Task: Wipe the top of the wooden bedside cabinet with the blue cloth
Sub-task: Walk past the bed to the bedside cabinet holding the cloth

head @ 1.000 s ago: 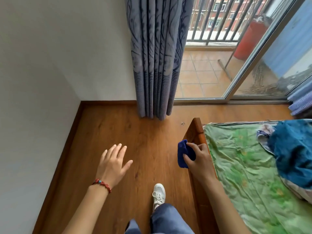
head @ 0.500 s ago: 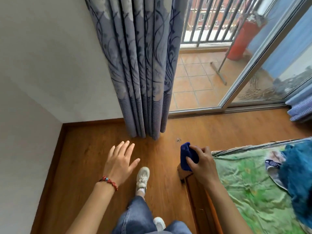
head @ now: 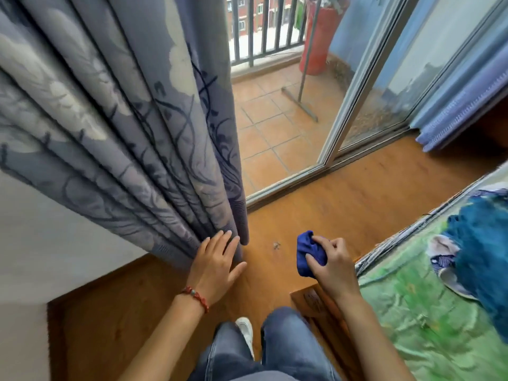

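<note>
While the right hand (head: 334,266) bunches the blue cloth (head: 309,254) in curled fingers, the left hand (head: 217,264), fingers spread, meets the curtain (head: 143,127). No cabinet shows, perhaps behind the curtain; find it, then spread the cloth flat.

The right hand (head: 334,268) grips a bunched blue cloth (head: 309,253) above the wooden floor (head: 343,204), near the bed's corner (head: 316,299). The left hand (head: 217,266), fingers straight, reaches to the bottom edge of the grey curtain (head: 123,119). A green sheet (head: 428,312) covers the bed.
</note>
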`<state>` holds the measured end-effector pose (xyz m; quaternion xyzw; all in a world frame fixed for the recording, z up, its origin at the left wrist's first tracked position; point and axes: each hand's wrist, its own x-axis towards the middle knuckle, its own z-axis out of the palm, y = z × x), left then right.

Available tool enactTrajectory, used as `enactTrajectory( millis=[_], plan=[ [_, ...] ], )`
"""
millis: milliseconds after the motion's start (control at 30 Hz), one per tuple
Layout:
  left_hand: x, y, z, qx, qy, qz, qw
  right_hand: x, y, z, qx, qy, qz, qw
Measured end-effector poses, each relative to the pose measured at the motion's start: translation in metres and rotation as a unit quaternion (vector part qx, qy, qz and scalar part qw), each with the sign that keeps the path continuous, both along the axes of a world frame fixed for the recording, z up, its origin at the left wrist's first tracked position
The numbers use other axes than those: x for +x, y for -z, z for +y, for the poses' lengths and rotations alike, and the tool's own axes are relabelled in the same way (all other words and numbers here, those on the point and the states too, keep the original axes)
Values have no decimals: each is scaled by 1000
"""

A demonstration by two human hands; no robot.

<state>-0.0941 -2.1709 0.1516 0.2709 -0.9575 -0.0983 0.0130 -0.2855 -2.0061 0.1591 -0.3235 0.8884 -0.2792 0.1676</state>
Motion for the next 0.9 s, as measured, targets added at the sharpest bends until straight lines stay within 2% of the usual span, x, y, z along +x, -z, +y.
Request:
enactTrajectory(
  millis=[333, 900],
  plan=[
    [-176, 18, -70, 3, 150, -35, 988, -114, 13, -11, -5, 173, -13, 985],
    [-484, 14, -84, 13, 361, -13, 932, -283, 1, 36, 9, 440, -18, 898]
  ],
)
